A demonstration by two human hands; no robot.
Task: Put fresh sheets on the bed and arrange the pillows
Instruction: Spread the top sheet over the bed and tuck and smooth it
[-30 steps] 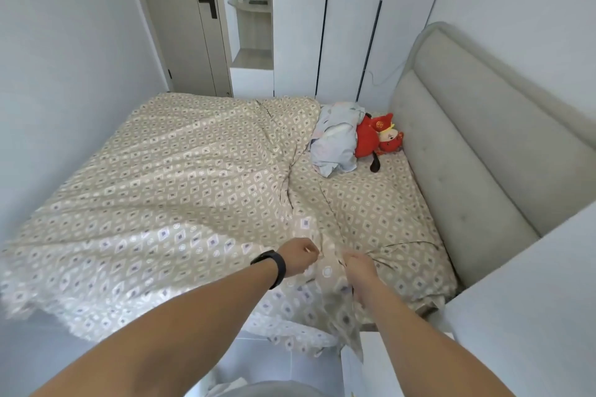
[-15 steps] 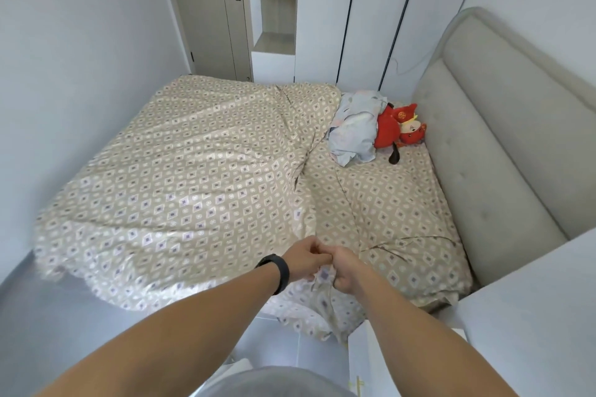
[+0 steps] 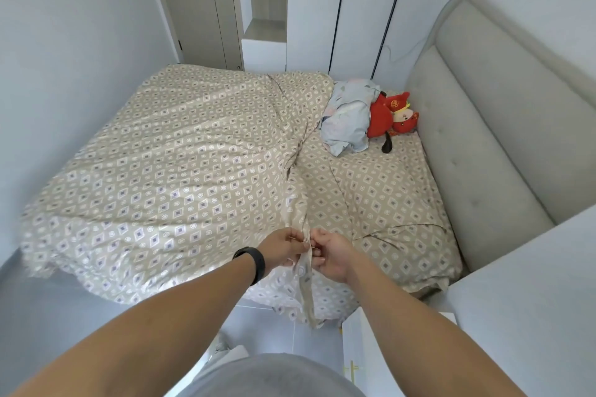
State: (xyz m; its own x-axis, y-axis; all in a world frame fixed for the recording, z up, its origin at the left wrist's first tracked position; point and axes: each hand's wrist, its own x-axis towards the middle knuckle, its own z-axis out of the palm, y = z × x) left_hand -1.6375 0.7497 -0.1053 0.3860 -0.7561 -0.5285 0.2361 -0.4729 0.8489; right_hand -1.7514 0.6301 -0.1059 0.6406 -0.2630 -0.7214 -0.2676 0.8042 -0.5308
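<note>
We are leaning over the near edge of the bed, both arms reaching out. Our left hand [image 3: 283, 246], with a black band [image 3: 253, 264] on its wrist, and our right hand [image 3: 332, 255] are pinching the same gathered fold of the patterned cover [image 3: 161, 177] between curled fingers and thumbs — the two hands sitting just beside each other, the fold hanging down between them toward the floor. The cover is lying rumpled across the left part of the bed, and a matching sheet [image 3: 387, 196] is showing on the right part (the two share one print, so the border is hard to trace). Farther back, a pale blue bundle of cloth [image 3: 348, 119] is lying touching a red plush toy [image 3: 390, 113] beside the padded headboard [image 3: 503, 113]. Beyond the bed are standing white cupboards [image 3: 371, 3] and a door [image 3: 196, 3].
</note>
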